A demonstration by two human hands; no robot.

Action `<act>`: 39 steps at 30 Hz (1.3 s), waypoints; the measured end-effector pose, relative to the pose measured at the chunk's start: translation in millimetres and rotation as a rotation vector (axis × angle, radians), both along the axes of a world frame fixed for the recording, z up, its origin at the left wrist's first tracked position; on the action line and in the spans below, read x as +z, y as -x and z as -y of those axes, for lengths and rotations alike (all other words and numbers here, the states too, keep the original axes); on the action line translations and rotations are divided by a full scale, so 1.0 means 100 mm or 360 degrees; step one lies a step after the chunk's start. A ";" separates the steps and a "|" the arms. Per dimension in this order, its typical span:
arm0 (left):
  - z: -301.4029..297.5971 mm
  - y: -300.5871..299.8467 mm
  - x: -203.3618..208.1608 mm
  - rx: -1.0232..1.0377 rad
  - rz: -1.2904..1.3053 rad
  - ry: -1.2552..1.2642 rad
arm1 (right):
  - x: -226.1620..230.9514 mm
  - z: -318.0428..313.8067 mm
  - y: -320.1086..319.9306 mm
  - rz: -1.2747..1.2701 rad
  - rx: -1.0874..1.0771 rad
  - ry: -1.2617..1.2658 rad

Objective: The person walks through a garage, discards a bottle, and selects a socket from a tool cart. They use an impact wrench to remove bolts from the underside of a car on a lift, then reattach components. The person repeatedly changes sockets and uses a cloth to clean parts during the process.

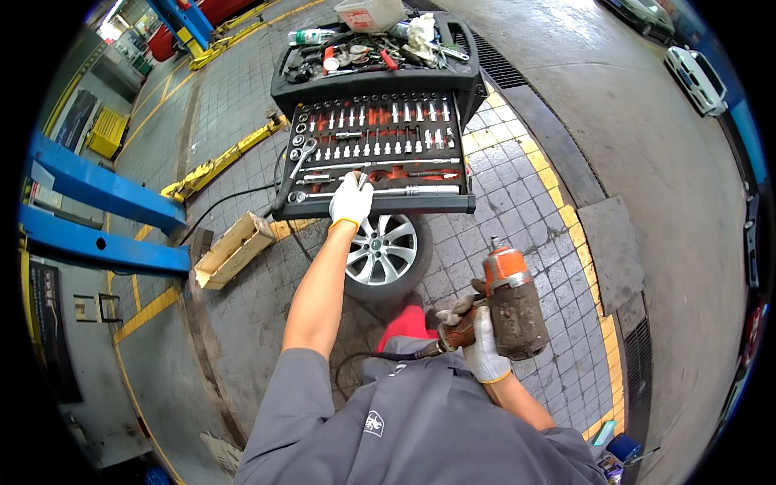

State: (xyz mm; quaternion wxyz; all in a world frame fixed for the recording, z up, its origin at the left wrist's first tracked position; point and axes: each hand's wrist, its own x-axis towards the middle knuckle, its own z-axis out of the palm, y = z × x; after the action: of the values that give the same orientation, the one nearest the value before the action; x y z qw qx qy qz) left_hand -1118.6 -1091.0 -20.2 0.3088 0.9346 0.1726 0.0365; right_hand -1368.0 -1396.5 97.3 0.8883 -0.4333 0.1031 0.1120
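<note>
My left hand [353, 200], in a white work glove with a yellow cuff, reaches over the front of an open drawer of sockets [293, 212]. Its fingers are closed at the front rows, with a small bit of metal showing at the fingertips; what it is I cannot make out. Just beside it lie a long ratchet [420, 191] and a shorter ratchet [305, 153]. On the right, my gloved right hand [485, 347] grips an orange and dark, worn impact wrench [513, 303] by its handle. The wrench's bare square drive points away from me. A hose runs from its grip.
Loose tools, a spray can [312, 37] and a white tub [370, 14] crowd the cart's top [283, 85]. A wheel [381, 252] lies beneath the drawer. Left stand a wooden box [234, 250] and blue lift arms [113, 242]. A hose [230, 196] crosses the tiled floor.
</note>
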 end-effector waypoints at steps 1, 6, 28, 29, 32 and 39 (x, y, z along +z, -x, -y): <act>0.01 -0.14 0.01 0.0005 -0.0094 -0.0093 | -0.07 0.02 -0.08 0.0005 -0.0033 -0.0010; -0.10 -0.57 -0.39 -0.0094 -0.0027 -0.0368 | -0.03 0.04 -0.45 0.0111 -0.0147 0.0052; 0.91 -3.10 -0.10 -0.0539 -0.0416 -0.0408 | -0.11 0.52 -2.44 0.0258 0.0421 -0.0043; 0.97 -3.16 -0.04 -0.0542 -0.0474 -0.0403 | -0.07 0.57 -2.53 0.0134 0.0469 -0.0039; 1.00 -3.29 0.04 -0.0438 -0.0647 -0.0314 | -0.11 0.63 -2.75 0.0139 0.0464 -0.0063; 1.04 -2.97 -0.12 -0.0180 -0.0103 0.0045 | -0.49 0.68 -3.04 -0.0016 0.0655 -0.0294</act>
State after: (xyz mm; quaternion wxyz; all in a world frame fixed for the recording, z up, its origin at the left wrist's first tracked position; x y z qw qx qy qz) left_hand -821.4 -1195.1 -31.9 0.3176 0.9392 0.1300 -0.0138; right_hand -1064.0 -1464.4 48.4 0.8821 -0.3614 0.0062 0.3020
